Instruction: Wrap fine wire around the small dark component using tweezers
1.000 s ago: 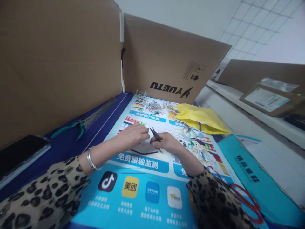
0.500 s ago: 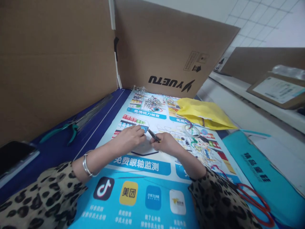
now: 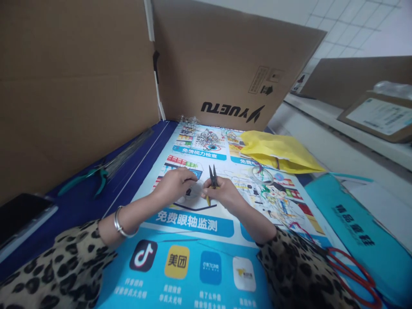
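My right hand (image 3: 223, 193) grips small needle-nose pliers (image 3: 213, 176) with yellow handles. Their dark jaws point away from me, and the tips look slightly parted. To their left, my left hand (image 3: 177, 184) has its fingers curled together over the printed poster (image 3: 222, 240). What those fingers hold, if anything, is too small to make out. A gap separates the hand from the pliers. Loose wires and thin cords (image 3: 280, 201) lie on the poster right of my right hand, with a clear tape roll (image 3: 262, 175) beyond them.
Teal-handled pliers (image 3: 101, 182) and a bundle of thin wires (image 3: 130, 152) lie at the left, near a phone (image 3: 24, 216). Red-handled scissors (image 3: 352, 274) are by my right sleeve. A yellow pouch (image 3: 280, 150) and teal box (image 3: 354, 231) stand right. Cardboard walls (image 3: 225, 64) rise behind.
The pliers have swung from pointing left at my left fingers to pointing away from me, showing the yellow handles. My left hand has drawn slightly left, apart from them.
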`<control>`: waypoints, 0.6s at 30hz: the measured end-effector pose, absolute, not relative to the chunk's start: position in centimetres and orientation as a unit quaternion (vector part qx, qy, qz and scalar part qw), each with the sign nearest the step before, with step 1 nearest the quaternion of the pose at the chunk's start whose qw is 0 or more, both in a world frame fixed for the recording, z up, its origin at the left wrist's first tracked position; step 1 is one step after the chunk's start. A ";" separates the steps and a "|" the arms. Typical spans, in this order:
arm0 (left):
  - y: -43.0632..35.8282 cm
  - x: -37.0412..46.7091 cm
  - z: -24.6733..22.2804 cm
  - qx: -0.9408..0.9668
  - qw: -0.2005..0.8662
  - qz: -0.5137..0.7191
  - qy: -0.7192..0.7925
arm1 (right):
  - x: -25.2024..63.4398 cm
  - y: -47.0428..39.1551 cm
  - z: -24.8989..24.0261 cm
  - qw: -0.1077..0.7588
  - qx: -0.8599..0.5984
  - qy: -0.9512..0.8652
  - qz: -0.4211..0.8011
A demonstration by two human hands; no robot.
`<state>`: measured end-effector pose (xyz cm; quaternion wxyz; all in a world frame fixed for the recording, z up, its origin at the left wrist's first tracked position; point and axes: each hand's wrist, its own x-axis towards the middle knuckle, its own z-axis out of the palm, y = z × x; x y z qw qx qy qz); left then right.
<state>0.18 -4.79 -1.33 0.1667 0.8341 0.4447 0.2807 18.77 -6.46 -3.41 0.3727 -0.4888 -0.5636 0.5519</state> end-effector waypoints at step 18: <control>-4.7 1.5 -4.2 0.599 0.523 0.408 0.449 | 18.1 -6.6 -5.1 0.423 -0.447 -0.493 0.615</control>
